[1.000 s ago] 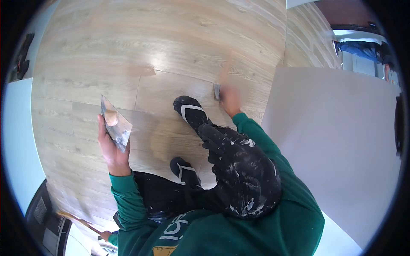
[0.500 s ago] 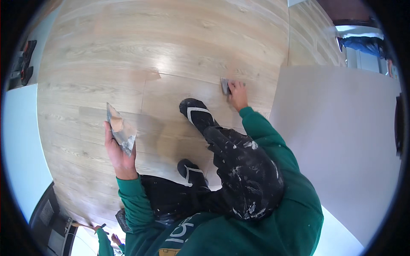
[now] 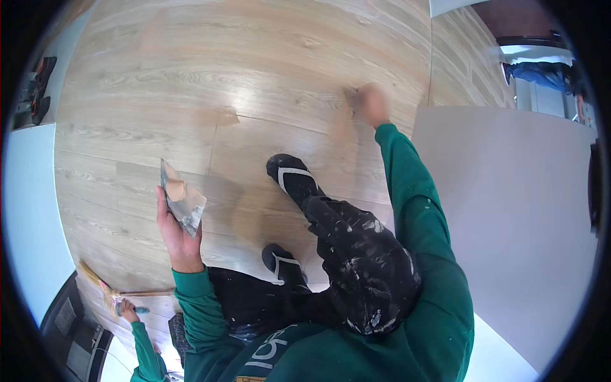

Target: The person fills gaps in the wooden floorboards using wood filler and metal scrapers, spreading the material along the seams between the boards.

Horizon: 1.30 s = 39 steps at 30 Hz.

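Observation:
My left hand [image 3: 180, 239] is closed around a wide metal scraper [image 3: 189, 210], whose blade carries a lump of tan putty [image 3: 175, 188]. The palm hides how the blade is held underneath. Farther off to the right, my right hand [image 3: 373, 104] is smeared by motion. It grips a small putty knife [image 3: 350, 95], the blade low over the wood-plank floor [image 3: 280, 57]. Tan smears show on the planks just nearer than that hand. Another tan putty patch [image 3: 219, 118] lies along a plank joint between my two hands.
My feet in dark flip-flops [image 3: 289, 172] are on the planks. A large grey panel [image 3: 503, 204] stands at right. At lower left, a co-worker's hand [image 3: 129, 311] holds a tool beside a broom [image 3: 94, 279]. Dark shoes [image 3: 42, 89] sit at far left. Another person's legs [image 3: 541, 73] show at upper right.
My right hand has moved farther away and slightly right with the putty knife. My left hand stays nearly in place. The co-worker's hand and the broom have come further into view.

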Each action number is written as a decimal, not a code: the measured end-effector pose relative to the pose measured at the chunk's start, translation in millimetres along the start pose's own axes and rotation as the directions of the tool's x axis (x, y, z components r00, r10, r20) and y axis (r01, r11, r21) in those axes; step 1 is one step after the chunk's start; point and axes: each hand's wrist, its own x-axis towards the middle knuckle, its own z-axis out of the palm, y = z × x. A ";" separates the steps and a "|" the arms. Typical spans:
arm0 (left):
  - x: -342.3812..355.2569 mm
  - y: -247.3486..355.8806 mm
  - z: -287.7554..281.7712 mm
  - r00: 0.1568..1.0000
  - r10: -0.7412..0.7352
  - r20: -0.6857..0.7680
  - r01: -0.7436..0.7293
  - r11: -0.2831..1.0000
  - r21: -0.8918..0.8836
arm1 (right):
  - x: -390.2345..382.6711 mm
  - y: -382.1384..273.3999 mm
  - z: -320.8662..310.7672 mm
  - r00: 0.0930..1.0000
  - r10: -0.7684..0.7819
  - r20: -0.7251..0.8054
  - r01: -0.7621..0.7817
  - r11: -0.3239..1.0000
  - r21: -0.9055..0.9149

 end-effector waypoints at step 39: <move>-90.2 1.8 133.8 0.574 -0.377 0.727 0.447 0.888 0.108 | -76.7 -268.5 -368.7 0.364 -0.787 -0.498 0.917 0.208 0.342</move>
